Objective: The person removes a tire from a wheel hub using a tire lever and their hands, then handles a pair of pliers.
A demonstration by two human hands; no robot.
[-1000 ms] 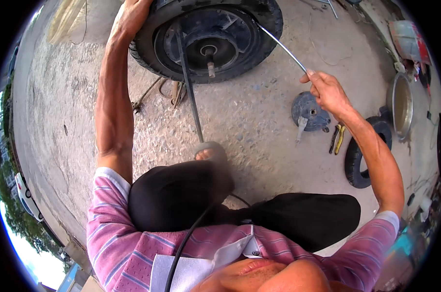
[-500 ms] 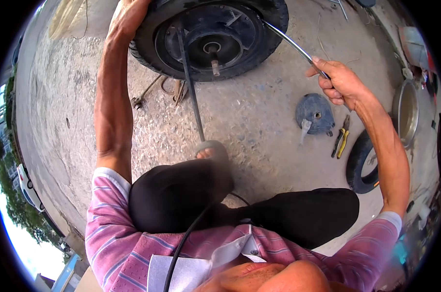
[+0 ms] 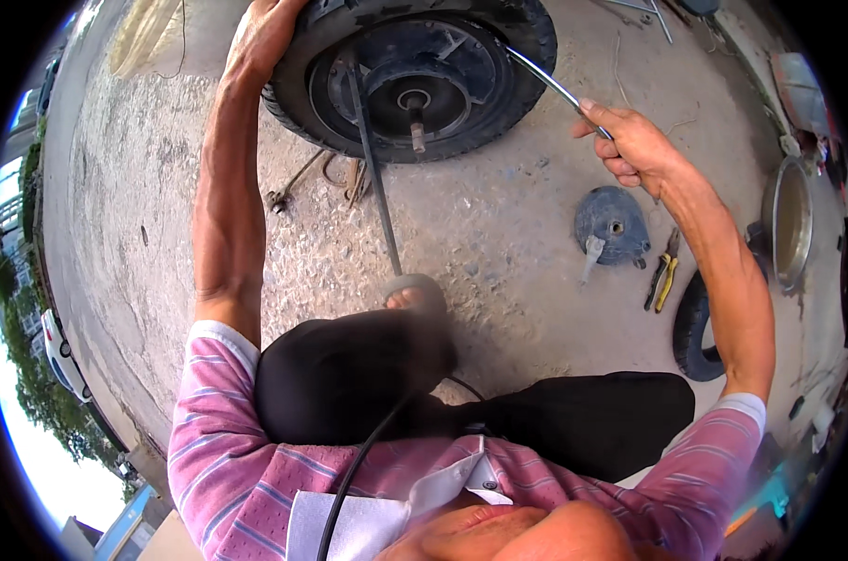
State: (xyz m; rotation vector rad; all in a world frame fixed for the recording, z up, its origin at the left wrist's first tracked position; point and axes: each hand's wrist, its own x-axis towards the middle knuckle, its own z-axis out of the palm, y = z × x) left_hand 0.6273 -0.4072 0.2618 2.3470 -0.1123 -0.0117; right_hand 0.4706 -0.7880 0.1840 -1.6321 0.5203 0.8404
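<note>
My left hand (image 3: pixel 267 35) grips the upper left of a black wheel's tyre (image 3: pixel 480 137), fingers curled over it. Inside the tyre is a dark hub (image 3: pixel 447 89) with a short axle sticking out. My right hand (image 3: pixel 630 145) is closed on a shiny metal lever (image 3: pixel 546 75), whose far end meets the tyre at the rim's upper right. A long dark bar (image 3: pixel 385 220) runs from the wheel's left part down to my sandalled foot (image 3: pixel 407 297). Metal tools (image 3: pixel 279 198) lie on the ground just below the wheel, partly hidden by it.
On the concrete (image 3: pixel 153 159) at right lie a round dark plate (image 3: pixel 602 224), yellow-handled pliers (image 3: pixel 667 276), a loose tyre (image 3: pixel 693 332) and a metal basin (image 3: pixel 789 220). Metal rods lie at the top right. A black cord crosses my lap. A white car (image 3: pixel 64 355) stands far left.
My right hand has shifted its grip on the lever, its fingers now more curled round it. The whole view, wheel included, has shifted slightly. My left hand stays on the tyre.
</note>
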